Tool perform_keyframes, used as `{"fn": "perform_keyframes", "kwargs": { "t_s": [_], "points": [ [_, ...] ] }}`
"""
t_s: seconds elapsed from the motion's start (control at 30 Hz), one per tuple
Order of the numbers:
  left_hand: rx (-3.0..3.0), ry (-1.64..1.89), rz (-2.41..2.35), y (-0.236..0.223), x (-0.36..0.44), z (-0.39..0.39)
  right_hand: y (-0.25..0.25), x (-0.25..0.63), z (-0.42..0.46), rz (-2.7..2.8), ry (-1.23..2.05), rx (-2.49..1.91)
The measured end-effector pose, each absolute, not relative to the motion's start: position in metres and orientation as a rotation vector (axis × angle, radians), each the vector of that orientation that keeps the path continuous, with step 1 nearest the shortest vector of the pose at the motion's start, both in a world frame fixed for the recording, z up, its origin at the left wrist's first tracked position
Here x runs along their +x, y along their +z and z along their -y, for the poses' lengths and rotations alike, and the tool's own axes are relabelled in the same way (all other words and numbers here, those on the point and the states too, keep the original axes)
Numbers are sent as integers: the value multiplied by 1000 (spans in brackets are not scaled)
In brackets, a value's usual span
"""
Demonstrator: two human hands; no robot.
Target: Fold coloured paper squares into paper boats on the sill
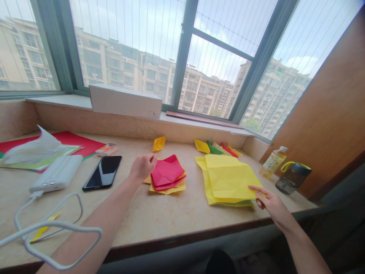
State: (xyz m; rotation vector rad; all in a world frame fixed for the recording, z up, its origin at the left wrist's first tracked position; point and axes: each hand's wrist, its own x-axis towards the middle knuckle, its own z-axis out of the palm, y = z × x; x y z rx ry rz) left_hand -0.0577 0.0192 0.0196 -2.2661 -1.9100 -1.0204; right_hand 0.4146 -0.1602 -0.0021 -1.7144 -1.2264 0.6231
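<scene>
My left hand (142,166) rests at the left edge of a small pile of creased red and yellow paper (168,175), fingers curled against the red sheet on top. My right hand (269,201) pinches the lower right corner of a bigger stack of yellow sheets (228,179), thumb under and forefinger on top. A folded yellow paper piece (159,144) lies behind the red pile. Several folded pieces in yellow, green and red (218,148) line the back edge behind the yellow stack.
A black phone (103,172), a white power bank (57,173) with a looping white cable (54,228), red sheets (71,140) and a crumpled plastic bag (37,146) lie left. A white box (125,101) stands on the sill. A drink bottle (274,160) and a dark cup (292,177) stand right.
</scene>
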Motion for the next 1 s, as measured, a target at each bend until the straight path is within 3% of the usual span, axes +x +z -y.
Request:
{"fn": "perform_keyframes", "kwargs": {
  "t_s": [0.2, 0.4, 0.47, 0.63, 0.8, 1.0],
  "points": [
    [-2308, -1050, 1875, 18, -57, -20, -11, 411, 177, 1337, 687, -1846],
    [-2291, -1034, 1850, 16, -56, -21, -1, 404, 180, 1501, -207, -2227],
    [-2303, -1029, 1836, 15, -56, -21, 10, 389, 169, 1609, -324, -2251],
    [-2319, -1007, 1841, 16, -55, -21, 20, 340, 99, 2061, 65, -1878],
    [-2325, -1013, 1842, 16, -57, -20, 1, 321, 28, 2065, 280, -2165],
    [-2315, -955, 1875, 19, -53, -15, -24, 325, 8, 2062, 296, -2276]
  ]
}}
